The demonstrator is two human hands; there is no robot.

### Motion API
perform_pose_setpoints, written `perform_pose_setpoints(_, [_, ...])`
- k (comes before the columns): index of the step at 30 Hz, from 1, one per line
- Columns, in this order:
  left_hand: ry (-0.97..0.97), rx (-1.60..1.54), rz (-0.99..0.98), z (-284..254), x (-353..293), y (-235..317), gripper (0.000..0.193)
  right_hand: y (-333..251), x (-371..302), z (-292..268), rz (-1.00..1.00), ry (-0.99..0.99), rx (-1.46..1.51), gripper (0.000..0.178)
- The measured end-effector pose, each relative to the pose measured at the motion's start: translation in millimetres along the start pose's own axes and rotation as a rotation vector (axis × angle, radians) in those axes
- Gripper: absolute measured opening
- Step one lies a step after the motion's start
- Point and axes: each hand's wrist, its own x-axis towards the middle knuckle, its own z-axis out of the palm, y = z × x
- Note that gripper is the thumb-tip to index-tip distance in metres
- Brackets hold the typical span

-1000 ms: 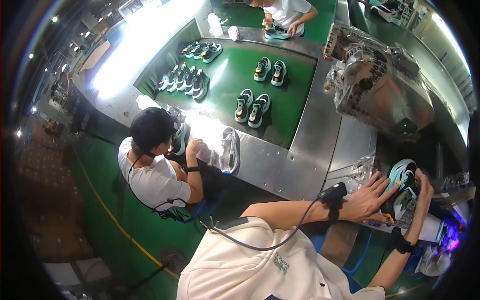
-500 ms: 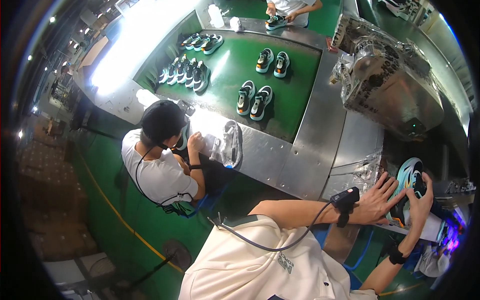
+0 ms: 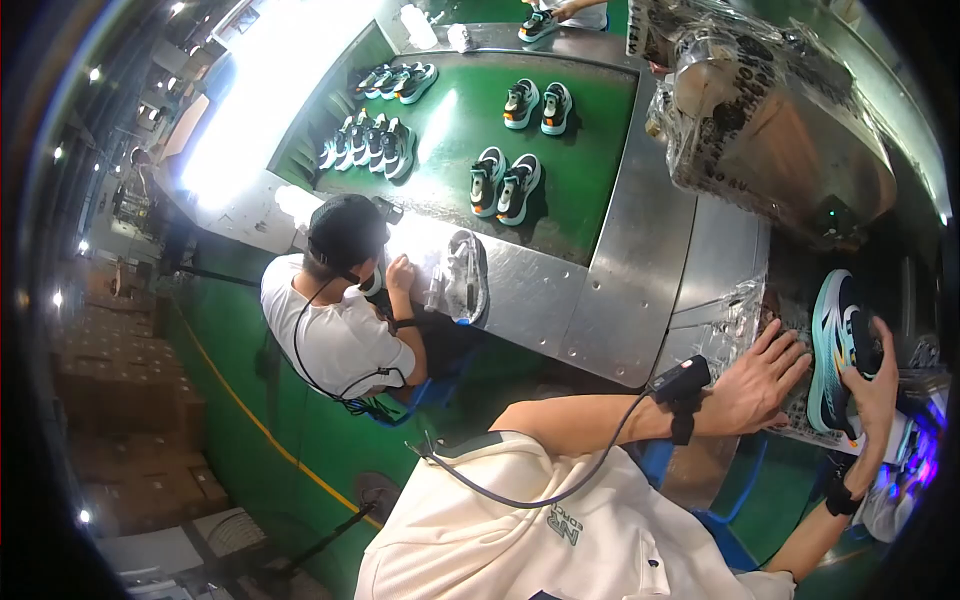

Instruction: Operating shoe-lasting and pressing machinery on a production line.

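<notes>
At the right edge of the head view, my right hand (image 3: 876, 394) grips a sneaker (image 3: 827, 350) by its upper, thumb on the near side and fingers over the opening. The sneaker is black and teal with a white and teal sole and orange touches, its side turned toward my left hand. My left hand (image 3: 757, 386) lies beside the sole with fingers stretched and apart, holding nothing; a small gap shows between fingertips and shoe. Under that hand is a surface covered with crinkled clear plastic (image 3: 738, 318).
A plastic-wrapped machine (image 3: 770, 120) stands beyond my hands. Left of it, a metal-edged table (image 3: 560, 310) frames a green belt (image 3: 440, 200) carrying pairs and rows of sneakers (image 3: 518, 188). A seated co-worker (image 3: 340, 310) works at its near side; another person's hand (image 3: 572, 8) holds a sneaker at the far side.
My left hand has come off the sneaker and opened beside it. My right hand has shifted right with the shoe, which has turned more upright. The view has shifted slightly.
</notes>
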Motion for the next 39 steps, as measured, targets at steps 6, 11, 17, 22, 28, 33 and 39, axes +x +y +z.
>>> perform_pose_setpoints(6, [0.002,0.003,0.021,-4.4,2.4,5.3,0.089,-0.1,-9.6,8.4,0.05,0.106,-0.002,0.065])
perform_pose_setpoints(11, [-0.006,0.004,0.014,-0.9,2.0,2.5,0.08,3.3,-11.4,12.0,0.045,0.11,0.017,0.063])
perform_pose_setpoints(17, [0.013,-0.024,0.02,-0.2,3.5,3.7,0.073,9.6,-14.1,9.9,0.049,0.112,0.026,0.063])
perform_pose_setpoints(22, [0.019,-0.018,0.022,1.1,3.0,1.2,0.071,17.8,-11.4,12.0,0.032,0.1,0.123,0.064])
perform_pose_setpoints(28, [0.036,-0.043,0.027,6.2,2.4,-1.9,0.07,20.3,-12.3,12.1,0.047,0.097,0.131,0.065])
perform_pose_setpoints(33, [0.042,-0.038,0.018,9.7,0.5,-2.8,0.068,13.6,-11.3,10.6,0.051,0.077,0.083,0.066])
perform_pose_setpoints(39, [0.03,-0.041,0.019,8.0,0.8,-2.7,0.067,17.2,-11.6,11.4,0.052,0.084,0.084,0.066])
